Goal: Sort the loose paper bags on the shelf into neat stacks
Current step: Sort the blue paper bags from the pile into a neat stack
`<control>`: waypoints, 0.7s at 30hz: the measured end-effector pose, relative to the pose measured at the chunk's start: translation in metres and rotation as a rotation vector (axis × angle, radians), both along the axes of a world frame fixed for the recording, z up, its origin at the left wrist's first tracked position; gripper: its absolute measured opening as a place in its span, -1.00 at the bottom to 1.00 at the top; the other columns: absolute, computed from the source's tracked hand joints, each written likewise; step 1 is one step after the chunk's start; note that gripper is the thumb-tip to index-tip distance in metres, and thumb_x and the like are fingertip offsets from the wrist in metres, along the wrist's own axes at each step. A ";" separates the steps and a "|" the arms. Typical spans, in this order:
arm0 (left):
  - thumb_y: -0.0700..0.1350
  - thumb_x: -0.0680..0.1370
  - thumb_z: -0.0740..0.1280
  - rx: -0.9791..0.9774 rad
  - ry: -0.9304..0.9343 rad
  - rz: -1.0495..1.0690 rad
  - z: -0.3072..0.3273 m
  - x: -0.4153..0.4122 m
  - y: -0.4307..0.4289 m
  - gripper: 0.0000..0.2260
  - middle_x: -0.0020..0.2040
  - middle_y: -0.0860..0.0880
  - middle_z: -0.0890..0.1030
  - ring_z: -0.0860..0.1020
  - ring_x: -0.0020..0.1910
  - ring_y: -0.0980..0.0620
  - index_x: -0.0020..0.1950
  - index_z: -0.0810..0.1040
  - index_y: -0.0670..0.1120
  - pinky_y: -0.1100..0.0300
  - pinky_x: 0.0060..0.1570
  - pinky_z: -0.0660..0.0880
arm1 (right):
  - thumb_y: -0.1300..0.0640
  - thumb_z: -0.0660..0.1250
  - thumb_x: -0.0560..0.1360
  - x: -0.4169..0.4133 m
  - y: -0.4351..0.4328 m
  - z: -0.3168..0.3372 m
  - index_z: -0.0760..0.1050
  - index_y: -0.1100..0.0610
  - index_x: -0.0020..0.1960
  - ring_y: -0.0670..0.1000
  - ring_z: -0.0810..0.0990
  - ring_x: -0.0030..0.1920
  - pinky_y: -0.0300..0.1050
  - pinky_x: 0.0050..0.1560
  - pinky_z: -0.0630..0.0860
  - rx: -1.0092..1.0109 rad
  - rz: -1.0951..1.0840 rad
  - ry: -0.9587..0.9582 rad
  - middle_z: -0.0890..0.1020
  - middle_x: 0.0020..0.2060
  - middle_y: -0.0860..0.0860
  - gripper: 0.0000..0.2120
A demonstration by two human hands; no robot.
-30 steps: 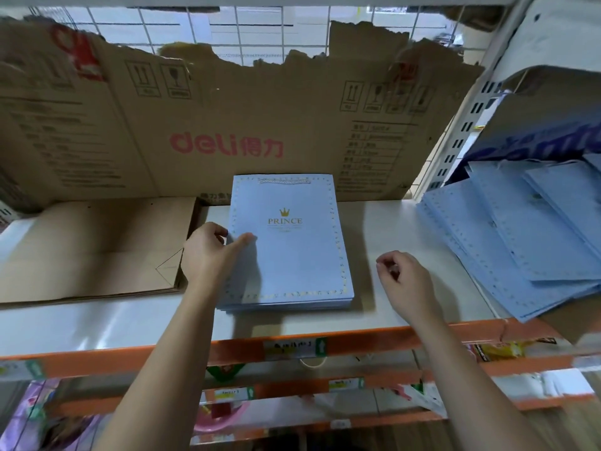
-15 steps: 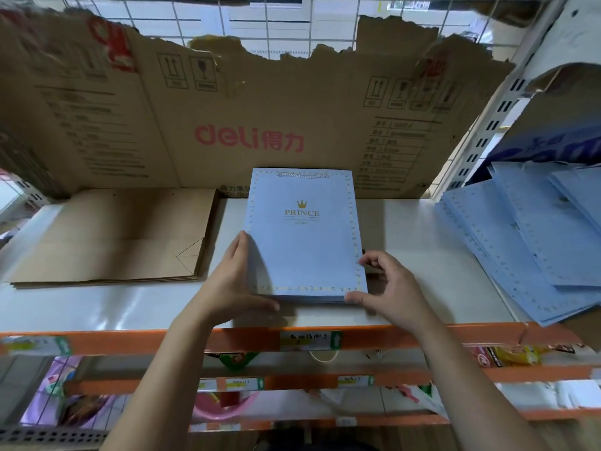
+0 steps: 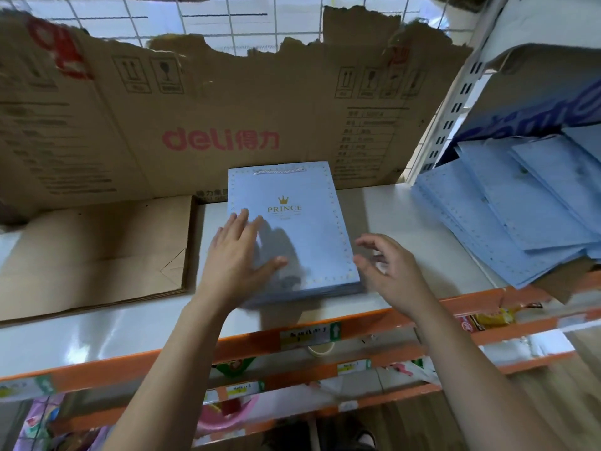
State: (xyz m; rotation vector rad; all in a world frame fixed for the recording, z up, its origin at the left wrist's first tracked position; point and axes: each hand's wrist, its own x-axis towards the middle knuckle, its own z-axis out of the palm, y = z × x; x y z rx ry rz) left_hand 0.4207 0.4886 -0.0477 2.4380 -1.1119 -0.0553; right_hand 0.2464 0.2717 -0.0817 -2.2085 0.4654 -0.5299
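One stack of blue PRINCE bags (image 3: 294, 229) lies squared in the middle of the shelf (image 3: 406, 206), my left hand (image 3: 237, 258) pressing flat on its cover with fingers straight, my right hand (image 3: 392, 275) hovering just beside its right edge, fingers loosely bent and holding nothing. To the right a fanned heap of loose blue bags (image 3: 507, 222) slumps unsorted, so I judge the job roughly half done.

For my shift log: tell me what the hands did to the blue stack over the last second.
Both hands gripped the near corners of the stack of PRINCE bags half a second ago. Now the left hand lies flat on top and the right hand has let go, open beside the right edge. The stack, the loose blue bags at right and the brown bags at left stayed put.
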 end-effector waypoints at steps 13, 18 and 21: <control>0.05 0.62 0.18 -0.037 -0.242 -0.209 0.016 -0.104 -0.167 -0.63 0.28 -0.09 0.55 0.47 0.26 -0.17 0.37 0.44 -0.07 -0.03 0.24 0.27 | 0.17 0.32 0.55 -0.131 -0.103 0.043 0.55 0.11 0.14 -0.05 0.53 0.07 -0.10 0.12 0.50 -0.241 -0.372 -0.124 0.55 0.02 -0.10 -0.82; 0.04 0.62 0.22 -0.107 -0.213 -0.285 0.022 -0.189 -0.256 -0.63 0.24 -0.10 0.58 0.51 0.22 -0.17 0.37 0.47 -0.08 -0.02 0.23 0.30 | 0.22 0.34 0.50 -0.215 -0.170 0.053 0.58 0.16 0.06 0.02 0.58 0.00 -0.14 0.05 0.47 -0.317 -0.436 -0.127 0.61 -0.03 0.00 -0.85; 0.03 0.61 0.25 -0.109 -0.198 -0.327 0.022 -0.229 -0.297 -0.64 0.25 -0.11 0.57 0.50 0.23 -0.17 0.35 0.49 -0.10 -0.02 0.23 0.30 | 0.24 0.36 0.51 -0.255 -0.203 0.052 0.58 0.20 0.06 0.06 0.61 -0.03 0.01 0.02 0.55 -0.294 -0.479 -0.121 0.63 -0.05 0.07 -0.86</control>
